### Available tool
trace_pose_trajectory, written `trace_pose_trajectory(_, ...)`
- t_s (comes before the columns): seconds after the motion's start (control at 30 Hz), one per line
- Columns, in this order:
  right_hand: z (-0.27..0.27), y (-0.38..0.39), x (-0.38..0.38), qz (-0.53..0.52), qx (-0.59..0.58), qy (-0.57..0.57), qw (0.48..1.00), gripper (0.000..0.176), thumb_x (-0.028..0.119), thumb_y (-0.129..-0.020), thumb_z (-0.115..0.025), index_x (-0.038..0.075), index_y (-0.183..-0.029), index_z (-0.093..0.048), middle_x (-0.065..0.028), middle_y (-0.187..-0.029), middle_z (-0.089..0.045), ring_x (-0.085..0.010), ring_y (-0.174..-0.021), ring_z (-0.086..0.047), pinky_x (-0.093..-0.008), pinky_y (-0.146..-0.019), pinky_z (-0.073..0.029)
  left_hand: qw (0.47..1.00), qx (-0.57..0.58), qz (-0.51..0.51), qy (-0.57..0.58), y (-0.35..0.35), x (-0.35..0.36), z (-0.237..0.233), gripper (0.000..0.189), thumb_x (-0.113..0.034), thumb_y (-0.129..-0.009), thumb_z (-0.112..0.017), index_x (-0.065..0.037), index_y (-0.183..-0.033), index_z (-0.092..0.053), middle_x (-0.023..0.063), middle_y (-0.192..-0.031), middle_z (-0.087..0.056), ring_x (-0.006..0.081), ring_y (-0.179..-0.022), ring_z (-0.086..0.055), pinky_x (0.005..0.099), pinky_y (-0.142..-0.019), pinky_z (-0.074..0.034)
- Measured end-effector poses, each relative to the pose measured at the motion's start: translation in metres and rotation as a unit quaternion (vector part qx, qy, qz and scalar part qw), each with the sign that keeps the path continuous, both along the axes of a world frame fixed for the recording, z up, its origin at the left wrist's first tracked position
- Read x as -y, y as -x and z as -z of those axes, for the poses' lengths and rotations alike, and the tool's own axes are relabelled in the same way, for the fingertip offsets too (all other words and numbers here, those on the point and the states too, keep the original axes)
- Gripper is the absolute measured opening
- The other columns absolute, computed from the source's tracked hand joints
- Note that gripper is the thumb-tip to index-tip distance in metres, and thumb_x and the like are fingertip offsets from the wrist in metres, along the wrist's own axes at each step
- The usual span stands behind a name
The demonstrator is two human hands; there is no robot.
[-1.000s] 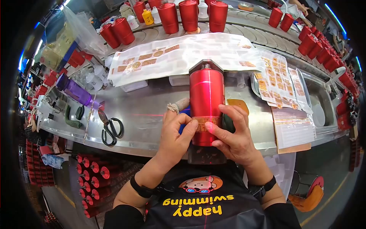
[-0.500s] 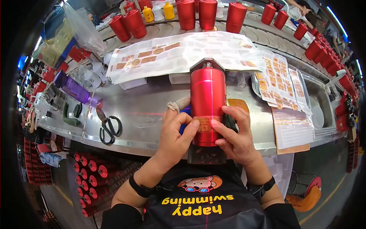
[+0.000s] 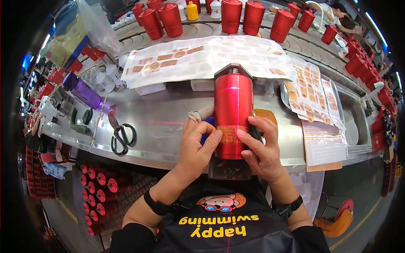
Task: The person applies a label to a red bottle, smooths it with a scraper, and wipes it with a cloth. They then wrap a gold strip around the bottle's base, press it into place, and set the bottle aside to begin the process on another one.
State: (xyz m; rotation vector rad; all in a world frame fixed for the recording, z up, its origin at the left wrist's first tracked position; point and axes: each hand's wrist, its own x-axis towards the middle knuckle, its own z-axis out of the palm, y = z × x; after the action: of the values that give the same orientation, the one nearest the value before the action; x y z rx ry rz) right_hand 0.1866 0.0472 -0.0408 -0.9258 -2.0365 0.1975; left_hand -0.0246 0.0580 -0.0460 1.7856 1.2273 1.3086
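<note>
A red metallic bottle (image 3: pixel 233 99) lies neck away from me in a dark holder (image 3: pixel 230 170), with a bright laser line running down its length. Around its lower part sits a gold patterned decal (image 3: pixel 231 134). My left hand (image 3: pixel 196 143) is closed, its thumb and forefinger pressed together at the decal's left edge; a wrapped finger points toward the bottle. My right hand (image 3: pixel 262 147) curves around the bottle's right side, one fingertip on the decal's right part and the thumb lower on the bottle.
Black-handled scissors (image 3: pixel 122 137) and a purple bottle (image 3: pixel 84 92) lie at left. Decal sheets (image 3: pixel 310 90) rest on a tray at right, beside a sink (image 3: pixel 356 111). Behind a long decal sheet (image 3: pixel 202 57), red bottles (image 3: pixel 232 17) stand on the conveyor. More red bottles (image 3: pixel 99 194) are below the table.
The decal on the bottle has shifted slightly and the hands stay on it. Red bottles on the conveyor have moved to the right. The view has shifted a little.
</note>
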Motion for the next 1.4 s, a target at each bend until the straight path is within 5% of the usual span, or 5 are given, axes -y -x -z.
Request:
trace_pose_trajectory(0.57,0.011,-0.004,0.005,0.025,-0.119,0.051,0.991,0.047,0.012,-0.09,-0.066,0.003,-0.133,-0.053,-0.0209,-0.139,-0.048,-0.0342,-0.123,-0.051,-0.0413,-0.095,-0.046,0.912,-0.335,-0.038,-0.235,-0.008,0.036,0.002,0.065,-0.028,-0.086,-0.068,0.003,-0.139,-0.047,0.0198,-0.139,-0.051,0.0391,-0.13,-0.045,0.0552,-0.112,-0.024)
trace_pose_trajectory(0.83,-0.038,0.001,0.001,-0.034,0.047,-0.091,0.994,0.045,-0.003,-0.059,-0.078,0.007,-0.101,-0.063,-0.0112,-0.092,-0.062,-0.0284,-0.077,-0.058,-0.0409,-0.07,-0.049,0.966,-0.222,-0.018,-0.128,0.001,0.026,0.021,0.081,-0.034,-0.081,-0.073,0.004,-0.143,-0.04,0.0207,-0.135,-0.054,0.0428,-0.131,-0.042,0.0575,-0.109,-0.025)
trace_pose_trajectory(1.0,-0.065,-0.003,-0.016,-0.061,-0.002,0.225,0.972,0.019,0.007,-0.08,-0.075,0.003,-0.096,-0.065,-0.0113,-0.082,-0.062,-0.0231,-0.073,-0.063,-0.0336,-0.062,-0.049,0.949,-0.263,-0.024,-0.171,0.003,0.026,0.007,0.08,-0.034,-0.078,-0.075,0.004,-0.141,-0.043,0.0209,-0.122,-0.061,0.0419,-0.13,-0.042,0.0594,-0.11,-0.021)
trace_pose_trajectory(1.27,-0.071,0.011,-0.051,0.104,0.051,-0.057,0.992,0.018,0.007,-0.079,-0.072,0.004,-0.095,-0.064,-0.0115,-0.078,-0.057,-0.0306,-0.069,-0.059,-0.0375,-0.06,-0.047,0.947,-0.27,-0.023,-0.169,0.004,0.029,0.005,0.075,-0.036,-0.082,-0.073,0.002,-0.14,-0.046,0.0203,-0.136,-0.054,0.0416,-0.131,-0.043,0.0585,-0.11,-0.023)
trace_pose_trajectory(1.4,-0.069,0.022,-0.007,-0.158,0.13,-0.011,0.979,0.026,0.004,-0.072,-0.074,0.01,-0.096,-0.067,-0.0081,-0.08,-0.055,-0.027,-0.078,-0.057,-0.041,-0.072,-0.047,0.966,-0.2,-0.001,-0.165,0.007,0.022,0.019,0.076,-0.035,-0.081,-0.073,0.005,-0.14,-0.044,0.0219,-0.118,-0.061,0.0407,-0.131,-0.042,0.0589,-0.111,-0.02)
